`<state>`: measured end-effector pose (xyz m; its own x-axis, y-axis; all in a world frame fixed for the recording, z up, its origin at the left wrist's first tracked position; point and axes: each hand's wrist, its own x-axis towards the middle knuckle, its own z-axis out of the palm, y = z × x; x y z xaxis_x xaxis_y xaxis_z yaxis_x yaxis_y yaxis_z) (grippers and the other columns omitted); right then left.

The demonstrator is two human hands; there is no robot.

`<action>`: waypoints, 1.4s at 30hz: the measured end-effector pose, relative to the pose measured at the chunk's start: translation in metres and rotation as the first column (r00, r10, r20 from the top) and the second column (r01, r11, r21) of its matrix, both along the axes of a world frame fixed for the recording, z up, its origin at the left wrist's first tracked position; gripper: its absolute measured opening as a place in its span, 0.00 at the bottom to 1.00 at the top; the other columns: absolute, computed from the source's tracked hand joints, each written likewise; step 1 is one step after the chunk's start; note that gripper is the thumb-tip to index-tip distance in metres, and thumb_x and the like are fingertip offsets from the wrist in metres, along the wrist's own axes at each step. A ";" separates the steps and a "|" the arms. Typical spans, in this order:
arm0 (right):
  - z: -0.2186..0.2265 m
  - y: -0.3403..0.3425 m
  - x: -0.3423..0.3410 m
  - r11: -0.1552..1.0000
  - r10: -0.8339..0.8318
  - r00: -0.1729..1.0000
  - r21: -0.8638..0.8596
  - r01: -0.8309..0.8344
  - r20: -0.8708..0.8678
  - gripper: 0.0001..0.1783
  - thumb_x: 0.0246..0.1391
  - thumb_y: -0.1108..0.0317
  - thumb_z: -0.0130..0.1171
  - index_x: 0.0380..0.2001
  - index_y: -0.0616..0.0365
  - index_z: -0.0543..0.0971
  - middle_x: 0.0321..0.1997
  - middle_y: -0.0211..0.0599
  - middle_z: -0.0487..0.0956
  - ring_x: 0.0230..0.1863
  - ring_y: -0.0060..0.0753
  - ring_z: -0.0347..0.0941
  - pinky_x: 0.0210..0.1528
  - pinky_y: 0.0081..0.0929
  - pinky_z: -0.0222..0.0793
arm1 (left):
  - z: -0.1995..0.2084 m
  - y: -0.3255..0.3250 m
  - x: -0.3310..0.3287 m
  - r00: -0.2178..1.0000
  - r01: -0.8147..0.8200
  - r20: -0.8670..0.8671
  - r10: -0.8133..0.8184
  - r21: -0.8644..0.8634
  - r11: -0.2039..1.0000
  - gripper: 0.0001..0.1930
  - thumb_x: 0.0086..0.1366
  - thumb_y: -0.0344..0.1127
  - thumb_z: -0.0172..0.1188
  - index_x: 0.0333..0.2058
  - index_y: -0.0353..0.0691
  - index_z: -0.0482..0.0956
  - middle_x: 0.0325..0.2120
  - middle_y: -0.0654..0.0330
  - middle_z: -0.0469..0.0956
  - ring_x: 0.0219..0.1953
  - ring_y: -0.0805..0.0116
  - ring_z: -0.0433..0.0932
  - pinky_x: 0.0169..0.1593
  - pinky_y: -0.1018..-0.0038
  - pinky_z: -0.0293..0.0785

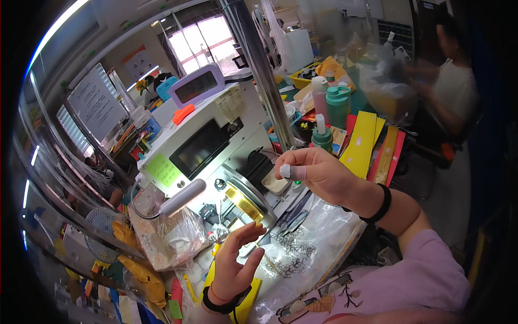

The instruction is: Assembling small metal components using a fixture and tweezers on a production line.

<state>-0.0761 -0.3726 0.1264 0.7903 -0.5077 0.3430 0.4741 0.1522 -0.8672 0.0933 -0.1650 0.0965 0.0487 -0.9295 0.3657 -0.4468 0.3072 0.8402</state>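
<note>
My left hand is raised over the near side of the worktable, its fingers stretched and the thumb apart, holding nothing visible. It is nearest to the lit gold-coloured drum of a white machine. Higher and to the right, my right hand has its fingers curled in a pinch; a white wrap and a grey band cover one digit. Whatever lies between those fingertips is too small or hidden to make out. Thin dark curled strands lie scattered on the plastic-covered table between my hands.
A white tube lamp shines beside the drum. Hand tools lie behind the strands. Bottles and yellow strips stand and lie at the right. A metal post rises behind the table. Another person sits far right.
</note>
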 end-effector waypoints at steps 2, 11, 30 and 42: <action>-0.004 0.007 0.002 1.000 0.027 0.999 0.009 -0.027 -0.018 0.08 0.58 0.70 0.59 0.39 0.62 0.79 0.39 0.32 0.79 0.44 0.22 0.72 0.52 0.22 0.64 | -0.001 0.000 -0.004 0.994 -0.005 -0.111 0.001 -0.036 0.999 0.24 0.65 0.25 0.52 0.60 0.29 0.60 0.55 0.49 0.70 0.59 0.57 0.71 0.62 0.65 0.64; -0.043 0.051 -0.001 0.079 -0.300 0.886 -0.935 -0.345 -0.352 0.12 0.53 0.72 0.56 0.41 0.65 0.75 0.43 0.43 0.77 0.49 0.36 0.72 0.58 0.35 0.61 | 0.004 -0.007 -0.030 0.958 0.164 -0.215 -0.189 -0.128 0.978 0.09 0.68 0.26 0.51 0.44 0.33 0.77 0.28 0.60 0.75 0.25 0.73 0.70 0.30 0.77 0.66; -0.069 0.038 0.004 0.915 0.386 0.820 0.063 -0.399 -0.423 0.33 0.55 0.77 0.56 0.64 0.57 0.60 0.51 0.41 0.72 0.40 0.32 0.77 0.41 0.23 0.75 | -0.025 -0.007 -0.004 0.509 -0.241 0.774 0.377 -0.292 0.926 0.10 0.53 0.24 0.53 0.35 0.38 0.74 0.29 0.57 0.72 0.28 0.58 0.75 0.29 0.68 0.70; -0.093 -0.054 0.111 0.942 0.047 0.910 -0.286 -0.178 -0.413 0.10 0.53 0.74 0.57 0.39 0.62 0.79 0.30 0.26 0.78 0.30 0.17 0.71 0.32 0.21 0.67 | -0.046 -0.073 0.027 0.804 -0.115 -0.594 0.035 -0.097 0.989 0.41 0.67 0.25 0.52 0.67 0.33 0.32 0.52 0.52 0.68 0.51 0.69 0.70 0.55 0.74 0.67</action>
